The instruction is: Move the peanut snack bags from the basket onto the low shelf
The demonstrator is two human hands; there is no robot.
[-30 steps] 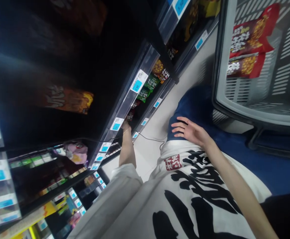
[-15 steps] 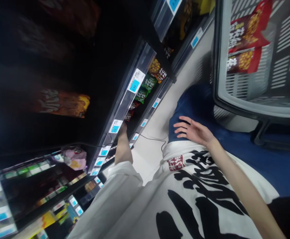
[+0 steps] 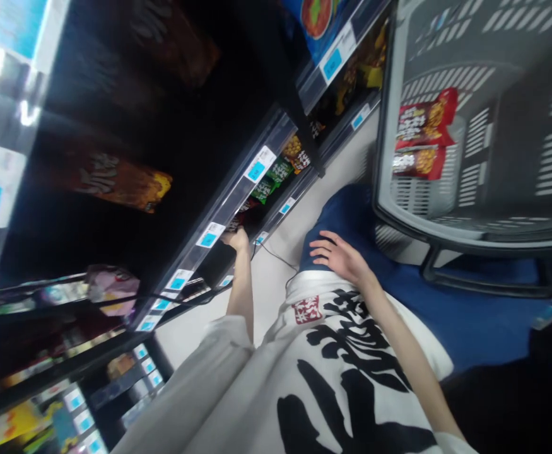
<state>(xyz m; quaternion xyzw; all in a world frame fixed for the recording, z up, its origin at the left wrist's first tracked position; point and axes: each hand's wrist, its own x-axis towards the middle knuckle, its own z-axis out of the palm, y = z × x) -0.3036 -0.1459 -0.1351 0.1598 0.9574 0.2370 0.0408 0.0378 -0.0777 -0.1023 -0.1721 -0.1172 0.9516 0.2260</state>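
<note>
"What could be going wrong, from the left?"

"The shelf edge (image 3: 234, 199) is overhanging the left hand (image 3: 238, 239), so a hasty lift could be scraping the knuckles."

"Is that hand gripping anything?"

"I can't tell; its fingers are hiding under the edge. The dark red packets (image 3: 241, 215) are lying on the low shelf just beyond it, and a blind grab could be pushing them deeper into the shadow."

"Further right?"

"A thin black cable (image 3: 279, 258) is trailing over the pale floor near the left forearm, so a sideways sweep could be snagging it. The right hand (image 3: 338, 255) is lying over the blue trousers (image 3: 337, 211), fingers spread, holding nothing. The basket (image 3: 516, 101) is standing close by the leg, so a shifting knee could be knocking it."

"And the materials, the same way across?"

"A brown-orange packet (image 3: 124, 183) is showing a long pillow shape in the gloom. The shelf edge is looking like smooth, clear plastic. The green packets (image 3: 279, 170) are bulging softly. The trousers are creasing in matte cloth. Inside the basket's rigid, slotted grey walls, two red packets (image 3: 424, 123) are lying side by side, glossy, with crimped ends."
</note>
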